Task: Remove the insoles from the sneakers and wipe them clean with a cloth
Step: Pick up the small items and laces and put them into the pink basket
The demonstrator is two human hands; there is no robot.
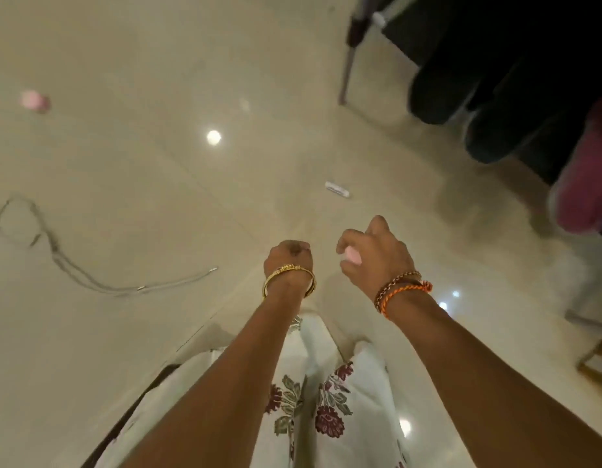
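Both my arms reach forward over a glossy cream tiled floor (140, 163). My left hand (288, 261), with a gold bangle at the wrist, is curled into a fist and nothing shows in it. My right hand (373, 255), with braided thread bands at the wrist, has its fingers curled round a small pale pink thing (353, 255), mostly hidden by the fingers. No sneaker, insole or cloth can be made out for certain; the picture is blurred.
A loose grey cord (73, 268) lies on the floor at the left. A small pink object (35, 101) sits far left, a small white item (337, 189) ahead. Dark shapes (495, 79), a magenta object (586, 177) and a metal leg (347, 62) fill the upper right.
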